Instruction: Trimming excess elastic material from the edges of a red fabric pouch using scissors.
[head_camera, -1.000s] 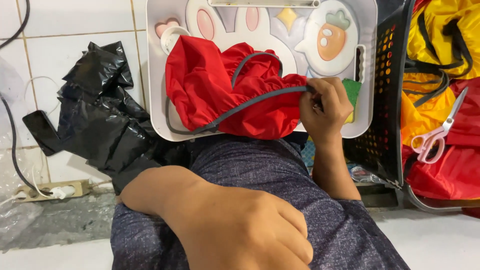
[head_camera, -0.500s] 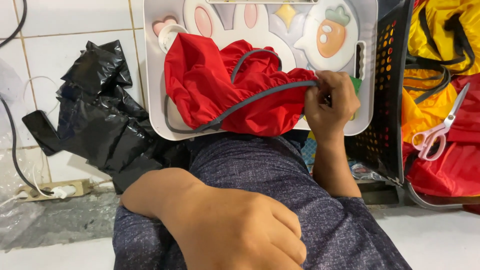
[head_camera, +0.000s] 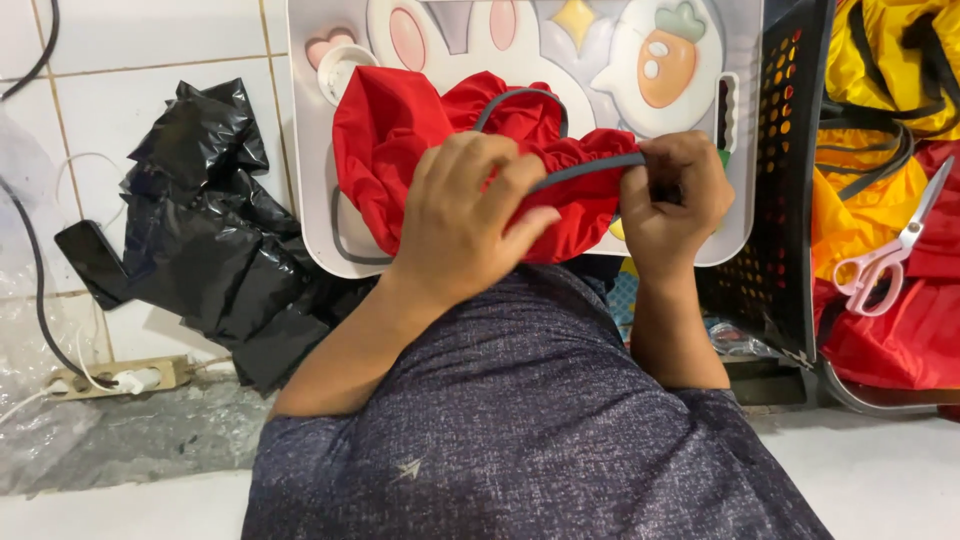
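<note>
Both hands work on the red cloth lying on the tray: left hand pinches cloth, right hand grips its grey cord near the basket.

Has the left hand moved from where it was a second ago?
Yes. The left hand has risen from the lap up onto the red cloth on the white tray, close beside the right hand.
</note>
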